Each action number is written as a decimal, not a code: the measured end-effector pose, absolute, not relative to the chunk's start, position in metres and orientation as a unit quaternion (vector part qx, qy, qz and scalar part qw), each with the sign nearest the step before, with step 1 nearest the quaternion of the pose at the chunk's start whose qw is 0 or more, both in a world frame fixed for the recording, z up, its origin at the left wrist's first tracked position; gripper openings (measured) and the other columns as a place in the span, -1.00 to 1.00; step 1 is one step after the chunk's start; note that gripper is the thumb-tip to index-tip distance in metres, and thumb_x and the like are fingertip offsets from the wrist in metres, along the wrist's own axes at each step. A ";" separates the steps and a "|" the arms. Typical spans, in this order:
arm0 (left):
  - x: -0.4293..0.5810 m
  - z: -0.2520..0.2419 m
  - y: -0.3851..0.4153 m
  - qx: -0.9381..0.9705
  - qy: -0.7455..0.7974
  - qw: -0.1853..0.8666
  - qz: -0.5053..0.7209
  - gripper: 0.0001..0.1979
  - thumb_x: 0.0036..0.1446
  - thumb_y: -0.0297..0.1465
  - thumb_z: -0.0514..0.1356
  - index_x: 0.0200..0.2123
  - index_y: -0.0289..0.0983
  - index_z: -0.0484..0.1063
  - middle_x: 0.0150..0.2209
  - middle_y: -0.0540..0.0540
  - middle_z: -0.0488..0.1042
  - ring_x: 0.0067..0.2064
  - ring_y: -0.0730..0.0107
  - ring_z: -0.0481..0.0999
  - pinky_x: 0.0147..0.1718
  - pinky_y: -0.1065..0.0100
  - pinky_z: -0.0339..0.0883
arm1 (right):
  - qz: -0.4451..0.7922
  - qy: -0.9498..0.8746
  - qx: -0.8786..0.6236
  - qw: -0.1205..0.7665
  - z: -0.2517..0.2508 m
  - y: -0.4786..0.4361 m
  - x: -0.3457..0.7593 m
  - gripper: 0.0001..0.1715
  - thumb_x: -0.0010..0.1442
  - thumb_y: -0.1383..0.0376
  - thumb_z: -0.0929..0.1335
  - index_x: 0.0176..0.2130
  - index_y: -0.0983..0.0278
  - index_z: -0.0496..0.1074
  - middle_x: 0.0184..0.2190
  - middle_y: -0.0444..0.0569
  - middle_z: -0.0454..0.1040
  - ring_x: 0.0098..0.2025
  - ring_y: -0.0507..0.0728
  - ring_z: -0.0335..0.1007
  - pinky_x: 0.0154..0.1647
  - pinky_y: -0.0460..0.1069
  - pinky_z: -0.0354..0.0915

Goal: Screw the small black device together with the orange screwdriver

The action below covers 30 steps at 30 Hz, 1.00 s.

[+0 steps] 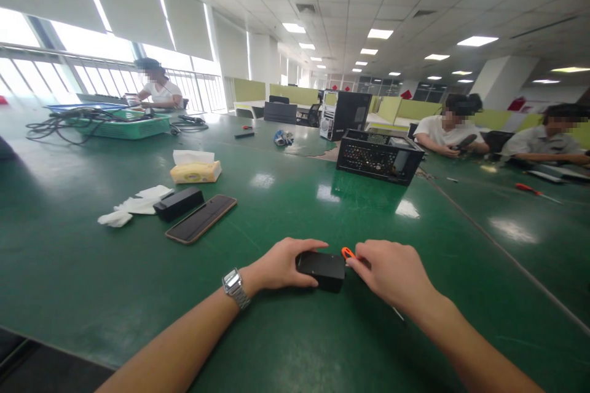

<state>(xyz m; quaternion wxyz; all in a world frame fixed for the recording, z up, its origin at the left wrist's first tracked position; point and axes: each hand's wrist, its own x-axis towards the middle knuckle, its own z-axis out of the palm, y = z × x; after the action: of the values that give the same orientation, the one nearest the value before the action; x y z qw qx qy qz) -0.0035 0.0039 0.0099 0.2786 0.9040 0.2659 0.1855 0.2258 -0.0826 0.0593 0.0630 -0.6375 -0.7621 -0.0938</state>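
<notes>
Box (327, 267) at the near side of the desk (138, 285): our left grip (280, 265) clasps it, our right grip (395, 269) pinches a screwdriver (348, 253) beside it; work seems underway, how far we cannot tell.

Left wrist (249, 282): a silver-toned watch (232, 283) — case squarish, corners rounded.
Watch dial: pale, framed by a darker line; markings too small to read.
Watch band (241, 300): silver metal, linked.
Left forearm (184, 334): bare to the frame's edge.
Right forearm (474, 341): bare likewise — wrist included.
Left hand (286, 262), right hand (397, 271): both bare.
</notes>
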 end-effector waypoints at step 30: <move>-0.001 0.007 0.002 0.894 0.272 0.279 0.219 -0.39 -0.09 -0.20 0.39 0.05 -0.21 0.37 -0.11 -0.06 0.51 -0.15 0.25 0.48 -0.14 0.38 0.29 | 0.029 -0.717 -0.615 0.328 -0.002 -0.081 0.201 -0.58 0.33 0.06 0.11 0.01 0.22 0.29 -0.10 -0.01 0.45 -0.19 0.15 0.46 -0.25 0.02 0.31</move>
<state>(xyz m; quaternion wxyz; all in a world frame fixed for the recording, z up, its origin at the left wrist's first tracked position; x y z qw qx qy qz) -0.0013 0.0017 0.0069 0.2789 0.8945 0.2721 0.2194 0.2011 -0.0814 -0.0023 0.3277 -0.6150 -0.7166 0.0290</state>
